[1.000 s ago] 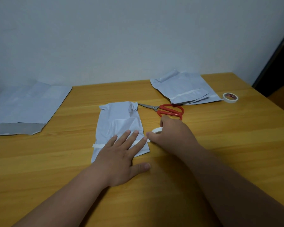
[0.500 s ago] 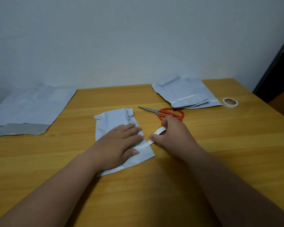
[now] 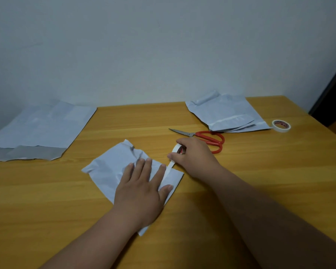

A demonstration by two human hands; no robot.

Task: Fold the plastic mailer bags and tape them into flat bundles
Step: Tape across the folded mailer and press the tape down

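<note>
A folded white mailer bag [image 3: 113, 167] lies crumpled in the middle of the wooden table [image 3: 260, 181]. My left hand [image 3: 142, 189] presses flat on its near half, fingers straight and spread. My right hand [image 3: 194, 154] grips a small roll of white tape [image 3: 177, 149] just right of the bag. A strip of tape [image 3: 168, 170] runs from the roll down onto the bag beside my left fingers.
Red-handled scissors [image 3: 208, 137] lie just behind my right hand. A stack of folded mailers [image 3: 225, 115] sits at the back right, with a second tape roll [image 3: 281, 125] beside it. Unfolded mailers [image 3: 37, 131] lie at the far left, overhanging the table edge.
The folded bag has turned counter-clockwise under my left hand. My right hand has pulled the roll up and away, drawing out more tape. The camera has tilted slightly.
</note>
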